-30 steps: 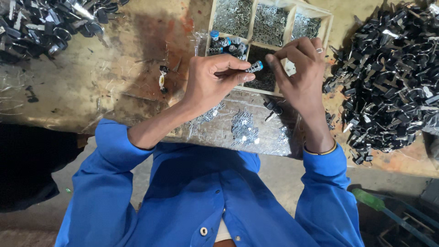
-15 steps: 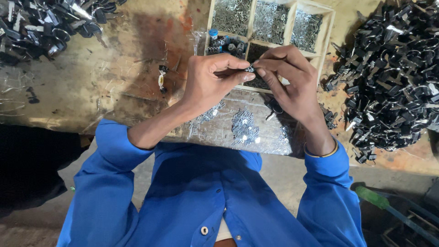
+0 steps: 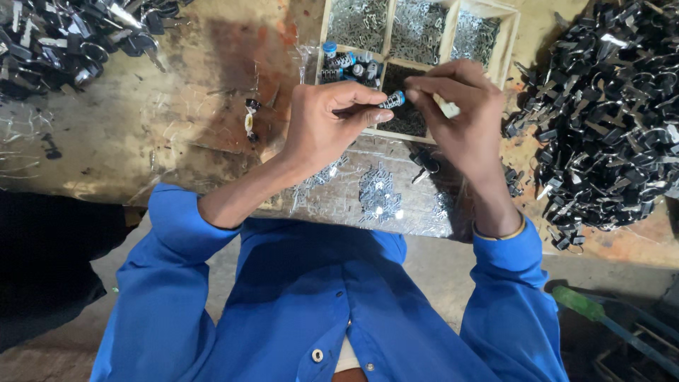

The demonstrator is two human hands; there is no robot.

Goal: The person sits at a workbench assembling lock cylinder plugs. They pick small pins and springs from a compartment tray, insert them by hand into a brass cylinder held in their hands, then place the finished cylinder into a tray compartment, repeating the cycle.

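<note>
A small cylinder (image 3: 393, 100), dark and ribbed with a blue cap at one end, is pinched in the left hand (image 3: 327, 122), fingers closed tight on it, just above the near edge of a wooden tray (image 3: 511, 44). The right hand (image 3: 461, 113) meets it from the other side, thumb and forefinger pressed together at the blue cap; whether they hold anything of their own cannot be told.

Half a second ago the right hand lay lower and folded over the left, hiding the piece; now the two hands are level and the blue cap shows between them.

The tray is split by pale wood partitions: the far compartments hold bright, thin metal bits, one near compartment holds more blue-capped cylinders (image 3: 345, 65), another holds dark parts. Below the hands, a crinkled clear plastic sheet (image 3: 396, 205) carries scattered silvery pieces (image 3: 377, 194). Heaps of black metal parts (image 3: 608, 106) lie to the right and at the far left (image 3: 64, 35). The worktop (image 3: 141, 134) is worn, stained wood with rusty red patches. Blue sleeves frame the view; a green-handled tool (image 3: 580, 304) lies on the floor at the right.
</note>
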